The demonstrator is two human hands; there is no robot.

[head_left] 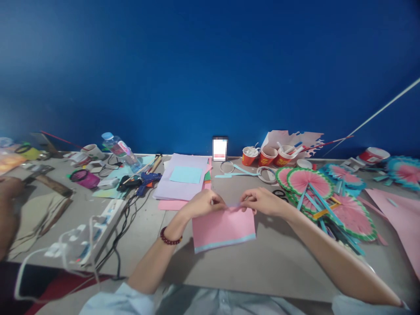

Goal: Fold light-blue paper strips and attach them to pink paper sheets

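Observation:
A pink sheet of paper with a light blue strip along its near edge lies in front of me. My left hand pinches its far edge near the middle, and a beaded bracelet circles that wrist. On the same edge, a little to the right, my right hand holds the paper between thumb and fingers. The far edge looks slightly raised or bent between the two hands; its exact shape is blurred.
Lilac sheets bear a light blue piece. A blue glue gun, bottle and power strip stand left. Red cups stand behind; watermelon-patterned fans lie right. Another person's arm is far left.

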